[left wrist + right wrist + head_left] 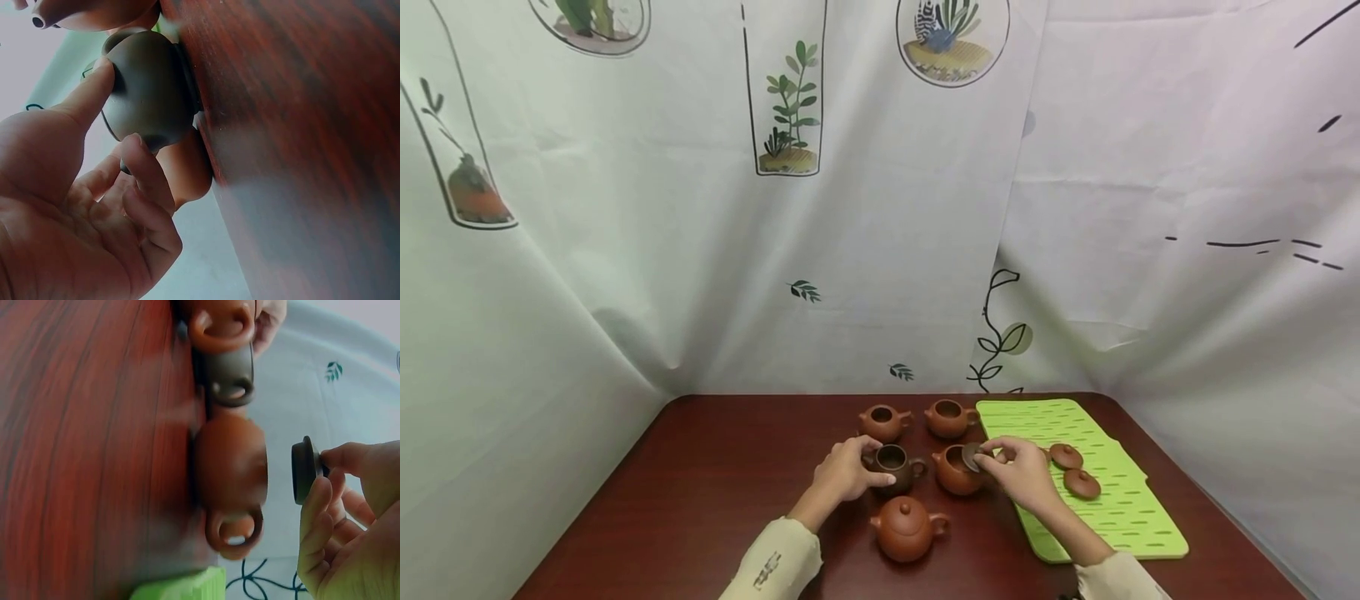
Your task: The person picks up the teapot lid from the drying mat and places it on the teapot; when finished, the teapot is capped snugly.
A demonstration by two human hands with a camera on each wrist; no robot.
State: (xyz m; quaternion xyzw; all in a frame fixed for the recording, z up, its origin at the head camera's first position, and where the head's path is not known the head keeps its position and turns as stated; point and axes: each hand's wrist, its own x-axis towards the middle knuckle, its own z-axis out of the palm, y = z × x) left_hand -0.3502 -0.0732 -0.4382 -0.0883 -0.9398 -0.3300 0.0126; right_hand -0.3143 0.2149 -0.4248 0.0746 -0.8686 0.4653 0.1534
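My left hand grips the dark brown teapot, thumb on one side and fingers on the other; this pot stands on the table without a lid. Between the thumb and fingers of my right hand is a dark teapot lid, pinched by its knob. In the head view the lid hangs over the right side of an open reddish-brown teapot; the right wrist view shows a gap between lid and pot. Nearest the front is a reddish-brown teapot with its lid on.
Two more open reddish-brown teapots, one at back left and one at back right, stand behind. On the right lies a green mat, bearing reddish-brown lids. A printed cloth hangs behind the dark red table.
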